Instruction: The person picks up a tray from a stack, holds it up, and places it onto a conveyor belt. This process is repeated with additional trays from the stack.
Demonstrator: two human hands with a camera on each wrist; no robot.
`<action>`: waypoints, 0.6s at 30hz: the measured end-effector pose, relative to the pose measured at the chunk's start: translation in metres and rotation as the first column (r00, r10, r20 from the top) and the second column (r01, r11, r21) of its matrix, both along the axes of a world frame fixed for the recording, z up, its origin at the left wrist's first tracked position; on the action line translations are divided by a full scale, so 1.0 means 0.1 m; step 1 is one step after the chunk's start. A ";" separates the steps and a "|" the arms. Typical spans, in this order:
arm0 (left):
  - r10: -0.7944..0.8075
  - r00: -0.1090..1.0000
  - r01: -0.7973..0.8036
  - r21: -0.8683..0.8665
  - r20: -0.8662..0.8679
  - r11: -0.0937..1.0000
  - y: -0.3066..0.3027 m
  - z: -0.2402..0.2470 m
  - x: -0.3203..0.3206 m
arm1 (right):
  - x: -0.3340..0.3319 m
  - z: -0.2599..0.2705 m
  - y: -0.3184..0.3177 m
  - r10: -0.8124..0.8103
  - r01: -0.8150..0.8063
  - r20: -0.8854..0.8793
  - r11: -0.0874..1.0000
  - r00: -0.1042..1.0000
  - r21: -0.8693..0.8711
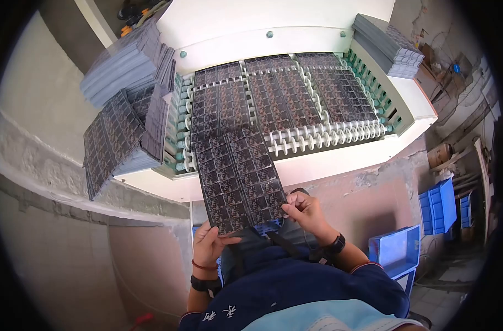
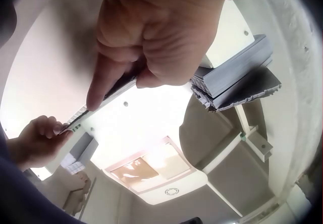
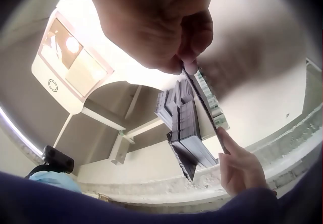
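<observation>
A dark circuit board panel (image 1: 240, 179), marked with a grid of small units, slopes between my two hands at the front of a roller conveyor (image 1: 328, 135). My left hand (image 1: 209, 247) pinches its near left corner, thumb on top. At the near right corner my right hand (image 1: 308, 212) grips the edge between thumb and fingers. In the right wrist view the panel appears edge-on as a thin dark line from the right hand (image 3: 156, 27) to the left hand (image 3: 242, 168). The panel's far end overlaps the front of the conveyor in the head view. Similar panels (image 1: 284, 96) lie in rows on the rollers.
Tall stacks of panels (image 1: 122, 69) stand left of the conveyor, with several tilted panels (image 1: 113, 129) leaning beside them. Another stack (image 1: 389, 47) sits on the machine's right side. Blue plastic crates (image 1: 394, 251) are low at the right. A rough ledge (image 1: 69, 176) runs along the left.
</observation>
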State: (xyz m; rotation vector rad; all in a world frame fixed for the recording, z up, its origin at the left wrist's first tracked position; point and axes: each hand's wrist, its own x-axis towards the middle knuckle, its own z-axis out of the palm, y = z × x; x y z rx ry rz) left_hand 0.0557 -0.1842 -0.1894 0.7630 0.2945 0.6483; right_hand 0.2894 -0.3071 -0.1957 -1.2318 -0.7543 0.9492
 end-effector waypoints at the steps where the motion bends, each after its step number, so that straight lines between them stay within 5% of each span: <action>1: 0.003 1.000 -0.003 -0.003 0.002 1.000 0.00 -0.01 -0.01 | 0.00 0.01 0.00 0.003 -0.003 0.002 1.000 1.000 -0.003; 18: 0.015 1.000 -0.015 -0.028 0.008 0.999 -0.02 -0.03 -0.07 | -0.03 0.00 0.00 0.015 -0.015 0.038 1.000 0.999 0.000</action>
